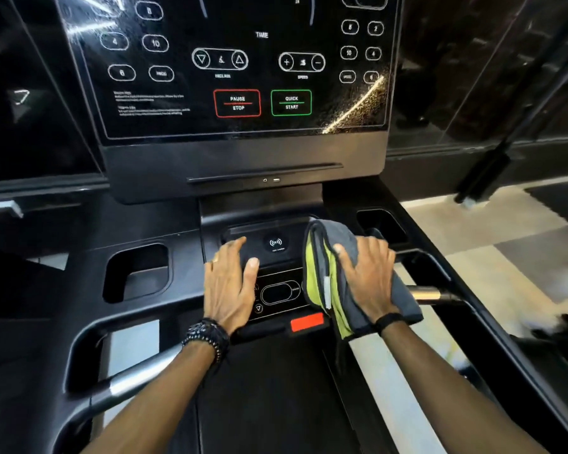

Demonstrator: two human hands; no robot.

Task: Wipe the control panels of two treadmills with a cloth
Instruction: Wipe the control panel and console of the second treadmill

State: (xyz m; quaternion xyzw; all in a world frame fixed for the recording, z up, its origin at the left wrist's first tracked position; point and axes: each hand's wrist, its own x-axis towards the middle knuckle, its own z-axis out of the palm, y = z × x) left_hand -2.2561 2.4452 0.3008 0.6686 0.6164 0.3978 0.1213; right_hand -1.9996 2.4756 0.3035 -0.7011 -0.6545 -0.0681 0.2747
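Note:
A black treadmill control panel [243,77] fills the upper view, with PAUSE/STOP and QUICK START buttons and a smeared patch at its lower right corner. Below it lies a small lower console [277,257] with a wireless symbol and an oval button. A grey and lime-green cloth [325,273] is folded on the right side of that console. My right hand [368,276] presses flat on the cloth, fingers spread. My left hand [232,283] rests flat on the left side of the lower console, holding nothing.
Cup holders [135,273] [381,224] flank the console. A red safety key tab [307,321] sits at its front edge. Metal handle grips [427,294] [138,378] jut out on both sides. The belt [266,404] runs below, tiled floor [473,231] to the right.

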